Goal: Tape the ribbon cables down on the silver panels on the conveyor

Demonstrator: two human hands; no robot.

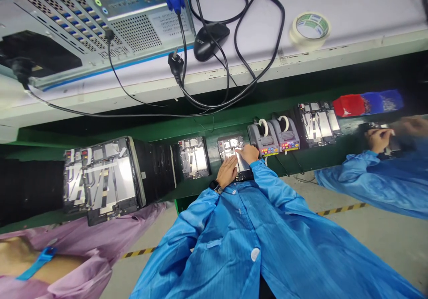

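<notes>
The left hand (226,172) and right hand (247,154) lie open on a metal tablet panel (230,143), near 2 tape dispensers (272,136) on the green bench (220,127).

Grey concrete floor (384,250) with a yellow-and-black hazard stripe (343,208) along it, dark green workbench (214,127) running across the view, white-topped bench (364,9) beyond with a chipped edge, metal computer case (100,18) on it, black cables (257,44), Acer mouse (210,41), roll of tape (310,30), bright even light
</notes>
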